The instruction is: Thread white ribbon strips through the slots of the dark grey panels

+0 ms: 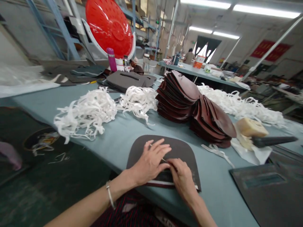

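Observation:
In the head view a dark grey panel with rounded far corners (139, 146) lies flat at the table's near edge. My left hand (151, 162) rests on it with the fingers stretched out and apart. Right beside it my right hand (182, 176) is closed in a pinch near the left thumb, low on the panel. A thin pale sliver shows between the two hands, but what the right fingers hold is too small to name. Along the panel's near edge runs a white strip (161, 183) with a dark red edge below it.
Stacked brown leather pieces (180, 101) stand beyond the panel. White ribbon heaps (87, 113) lie left and behind. To the right are a yellowish block (252, 127), a black-handled tool (274, 140) and a dark board (272, 195). A purple bottle (111, 60) stands farther back.

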`<state>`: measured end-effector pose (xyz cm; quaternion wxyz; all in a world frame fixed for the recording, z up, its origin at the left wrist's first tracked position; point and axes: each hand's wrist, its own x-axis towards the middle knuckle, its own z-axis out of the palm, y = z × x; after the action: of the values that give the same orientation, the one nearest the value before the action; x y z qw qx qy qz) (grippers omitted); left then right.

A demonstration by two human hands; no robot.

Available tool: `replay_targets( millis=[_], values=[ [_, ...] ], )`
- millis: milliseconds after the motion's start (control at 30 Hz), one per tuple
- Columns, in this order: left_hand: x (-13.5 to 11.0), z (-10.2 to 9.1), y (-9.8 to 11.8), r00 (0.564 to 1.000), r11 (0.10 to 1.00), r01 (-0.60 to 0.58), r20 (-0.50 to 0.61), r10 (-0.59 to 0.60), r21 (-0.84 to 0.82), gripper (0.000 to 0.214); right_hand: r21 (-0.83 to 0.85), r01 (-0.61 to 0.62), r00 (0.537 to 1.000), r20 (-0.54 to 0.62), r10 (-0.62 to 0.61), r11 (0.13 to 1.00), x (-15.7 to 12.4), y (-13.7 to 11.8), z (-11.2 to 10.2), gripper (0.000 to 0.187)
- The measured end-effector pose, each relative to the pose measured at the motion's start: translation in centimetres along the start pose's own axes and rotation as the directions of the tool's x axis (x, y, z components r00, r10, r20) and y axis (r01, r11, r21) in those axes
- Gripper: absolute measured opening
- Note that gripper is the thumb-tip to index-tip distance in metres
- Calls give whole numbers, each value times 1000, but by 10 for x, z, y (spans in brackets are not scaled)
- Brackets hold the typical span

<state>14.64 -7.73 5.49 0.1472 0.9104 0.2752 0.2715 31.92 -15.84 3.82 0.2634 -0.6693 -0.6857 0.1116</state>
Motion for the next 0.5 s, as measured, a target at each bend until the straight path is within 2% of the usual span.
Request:
replay_targets(
  millis=[67,200,333,433,500],
  values=[
    [10,7,8,990,997,-25,135,35,-75,26,73,-54,998,-26,56,996,1,-5,-6,23],
    [2,-5,-7,946,967,165,308,-100,-192,27,133,-255,967,7,256,958,-8,15,-32,23],
    [-27,-22,-25,901,909,345,354,-251,-233,28,104,-352,935,94,343,930,-22,35,-43,23],
    [-41,-28,-34,879,876,426,330,-343,-225,29,140,-389,919,122,374,911,-28,30,-34,24],
    [-42,-30,-45,863,853,480,284,-418,-203,28,186,-421,906,133,401,888,-28,19,-23,24]
  ],
)
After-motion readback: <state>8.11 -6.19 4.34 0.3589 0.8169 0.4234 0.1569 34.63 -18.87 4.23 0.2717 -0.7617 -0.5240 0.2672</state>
